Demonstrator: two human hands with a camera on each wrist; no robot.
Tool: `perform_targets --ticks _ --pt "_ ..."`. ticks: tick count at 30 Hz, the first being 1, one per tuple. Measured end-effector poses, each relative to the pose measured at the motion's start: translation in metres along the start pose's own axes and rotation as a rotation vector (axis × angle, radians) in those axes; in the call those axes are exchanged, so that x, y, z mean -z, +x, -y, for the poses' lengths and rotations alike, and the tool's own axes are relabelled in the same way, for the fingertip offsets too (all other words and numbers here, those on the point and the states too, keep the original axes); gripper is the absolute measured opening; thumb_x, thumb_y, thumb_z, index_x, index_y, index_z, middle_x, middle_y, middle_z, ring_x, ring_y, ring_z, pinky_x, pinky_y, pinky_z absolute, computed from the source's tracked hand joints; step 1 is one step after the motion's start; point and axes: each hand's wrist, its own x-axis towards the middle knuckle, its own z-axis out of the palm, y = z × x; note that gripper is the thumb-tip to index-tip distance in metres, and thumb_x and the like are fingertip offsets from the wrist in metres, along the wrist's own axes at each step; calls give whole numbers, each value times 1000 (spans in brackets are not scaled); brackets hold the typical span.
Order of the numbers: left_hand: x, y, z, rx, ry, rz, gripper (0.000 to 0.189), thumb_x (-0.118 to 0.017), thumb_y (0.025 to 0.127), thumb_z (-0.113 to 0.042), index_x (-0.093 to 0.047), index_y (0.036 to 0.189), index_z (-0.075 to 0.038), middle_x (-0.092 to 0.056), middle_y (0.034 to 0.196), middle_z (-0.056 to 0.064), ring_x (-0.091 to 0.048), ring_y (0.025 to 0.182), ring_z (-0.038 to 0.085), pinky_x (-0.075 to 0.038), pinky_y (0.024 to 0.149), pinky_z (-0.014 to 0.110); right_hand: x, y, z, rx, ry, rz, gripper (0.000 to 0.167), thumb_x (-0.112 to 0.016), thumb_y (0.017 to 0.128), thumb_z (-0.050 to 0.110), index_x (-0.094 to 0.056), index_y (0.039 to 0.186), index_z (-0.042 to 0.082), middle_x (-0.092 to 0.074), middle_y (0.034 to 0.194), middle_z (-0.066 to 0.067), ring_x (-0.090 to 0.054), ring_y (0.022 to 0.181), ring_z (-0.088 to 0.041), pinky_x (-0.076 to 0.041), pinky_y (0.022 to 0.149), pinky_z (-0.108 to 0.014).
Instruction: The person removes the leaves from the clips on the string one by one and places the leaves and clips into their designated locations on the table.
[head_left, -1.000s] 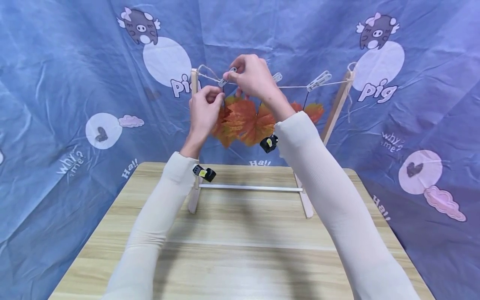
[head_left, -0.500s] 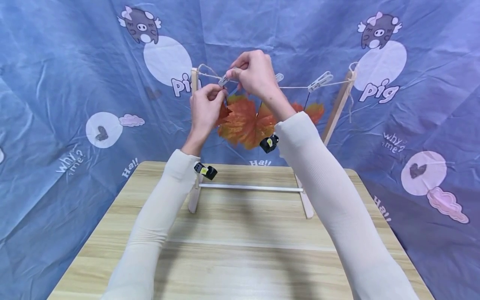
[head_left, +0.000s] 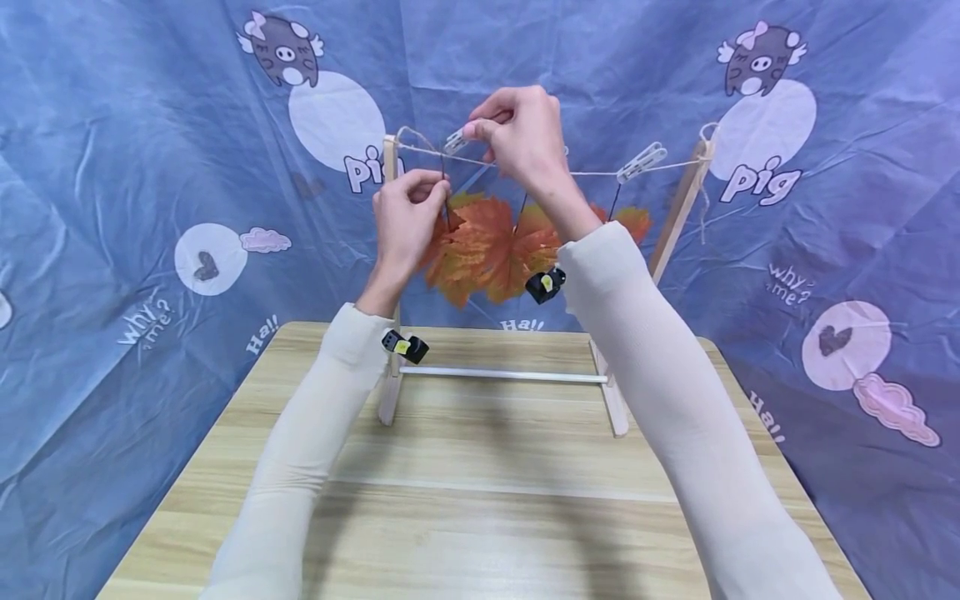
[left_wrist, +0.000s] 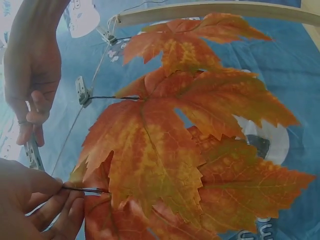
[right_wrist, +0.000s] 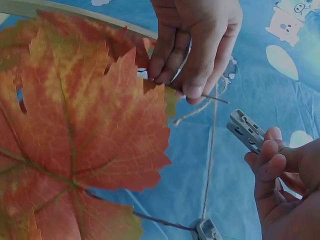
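My left hand (head_left: 408,217) pinches the dark stem (left_wrist: 82,189) of an orange-red artificial maple leaf (left_wrist: 102,217) near the left end of a string (right_wrist: 210,160). In the right wrist view the stem's tip pokes past the fingers and crosses the string. My right hand (head_left: 527,137) pinches a grey clothespin (right_wrist: 246,131) between thumb and fingers, apart from the string in that view. Two more clothespins, one in the middle (left_wrist: 83,91) and one at the right (head_left: 641,162), clip other leaves by their stems. The leaves overlap, which partly hides the held one.
The string runs between two wooden posts, the right post (head_left: 678,212) and the left post (head_left: 390,158). A white rod (head_left: 502,374) joins the posts low down. The stand is on a wood-grain table (head_left: 480,533) before a blue printed cloth (head_left: 112,100).
My right hand has moved up and slightly right with the clothespin, which has come away from the stem. The left hand still pinches the stem and has shifted slightly left.
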Motion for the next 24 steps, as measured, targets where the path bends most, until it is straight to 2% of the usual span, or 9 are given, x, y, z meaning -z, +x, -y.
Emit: perform_targets --ticks 4,11,16,20,24 --pt "3 -4 -4 -32 -26 -13 15 -76 98 -14 -83 105 -3 -82 96 14 -66 71 0 -53 67 15 6 -2 -2 1 24 13 27 -74 101 33 -80 121 16 -77 97 3 -67 62 -9 -53 53 -24" --pt "11 -8 -9 -49 -76 -36 13 -76 98 -10 -83 103 0 -82 94 15 -66 70 0 -55 67 15 18 -8 -4 29 28 23 39 -69 103 36 -71 139 21 -70 125 0 -66 62 -8 -56 54 -26" --pt "20 -11 -7 -29 -81 -45 13 -76 98 -11 -84 102 -2 -82 94 15 -67 70 0 -54 66 15 27 -15 -6 49 47 36 40 -72 103 36 -69 141 24 -67 123 5 -70 67 -13 -54 53 -26" --pt "27 -16 -4 -7 -81 -53 12 -77 97 -12 -84 101 -3 -82 92 14 -67 69 2 -53 65 15 35 -22 -11 62 66 46 41 -73 102 37 -68 141 25 -66 120 8 -69 66 -11 -52 54 -29" --pt "34 -21 0 8 -97 -54 12 -77 97 -12 -84 101 -3 -81 89 12 -67 69 4 -53 63 15 40 -31 -16 76 28 55 42 -73 101 42 -69 140 26 -64 127 7 -68 66 -10 -48 55 -30"
